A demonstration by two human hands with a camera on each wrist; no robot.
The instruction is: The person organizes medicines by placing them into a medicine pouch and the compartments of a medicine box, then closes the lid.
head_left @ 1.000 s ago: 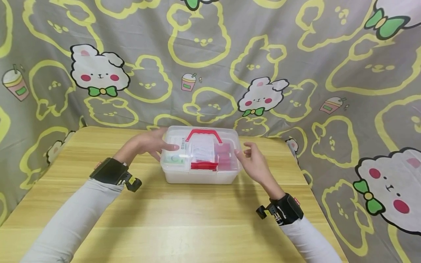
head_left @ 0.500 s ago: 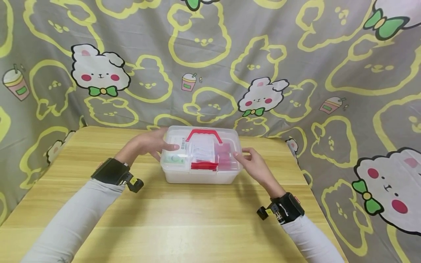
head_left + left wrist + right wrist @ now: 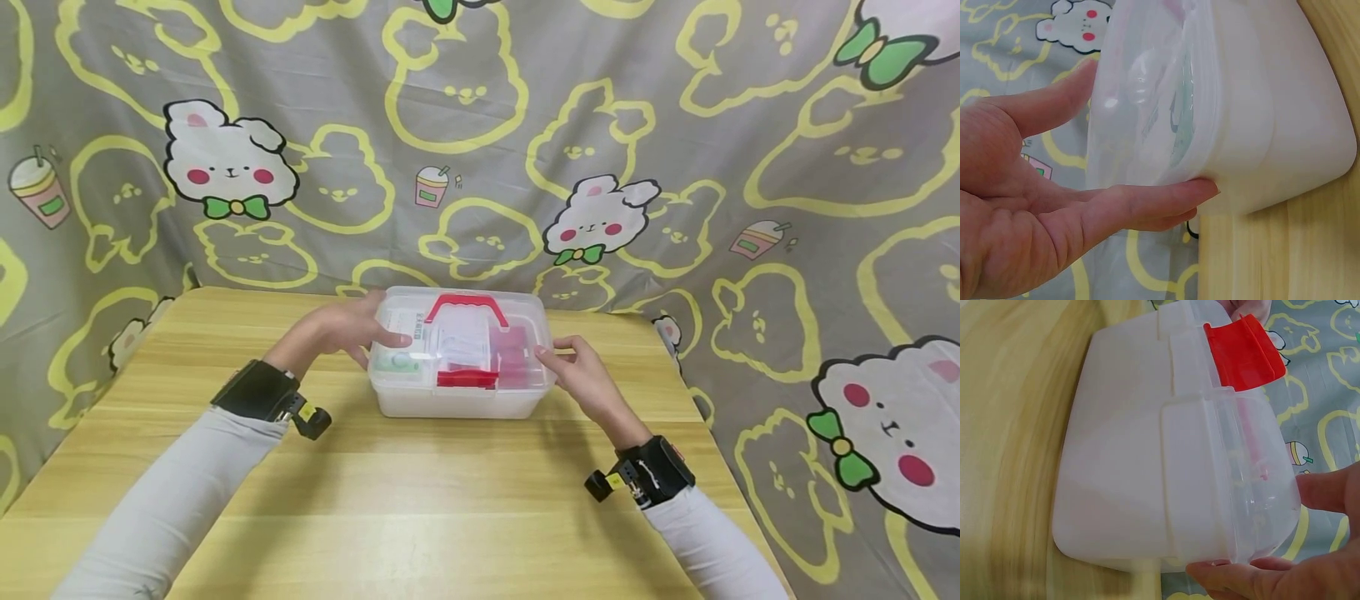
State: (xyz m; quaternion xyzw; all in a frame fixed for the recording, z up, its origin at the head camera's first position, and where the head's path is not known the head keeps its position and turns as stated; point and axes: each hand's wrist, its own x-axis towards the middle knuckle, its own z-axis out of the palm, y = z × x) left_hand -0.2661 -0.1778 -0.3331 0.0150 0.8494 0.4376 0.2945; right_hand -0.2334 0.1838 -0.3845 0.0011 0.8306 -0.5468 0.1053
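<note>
A plastic storage box (image 3: 459, 406) with a milky white base and a clear lid stands on the table, lid closed. A red handle (image 3: 467, 298) lies on top and a red latch (image 3: 1244, 353) is at the front. Through the lid show a white and green packet (image 3: 397, 360), white packets in the middle and pink-red items (image 3: 510, 354). My left hand (image 3: 341, 325) holds the box's left end, thumb on the lid, fingers along the side below. At the right end, my right hand (image 3: 588, 379) grips with its thumb on the lid edge and fingers against the side.
The wooden table (image 3: 420, 508) stretches in front of the box and to both sides. Behind it hangs a grey curtain (image 3: 480, 100) with yellow outlines and white bunny prints. Each wrist wears a black band with a small camera.
My right hand has come in from just beside the box and now touches its right end, thumb on the lid. The left hand and the box stay almost the same.
</note>
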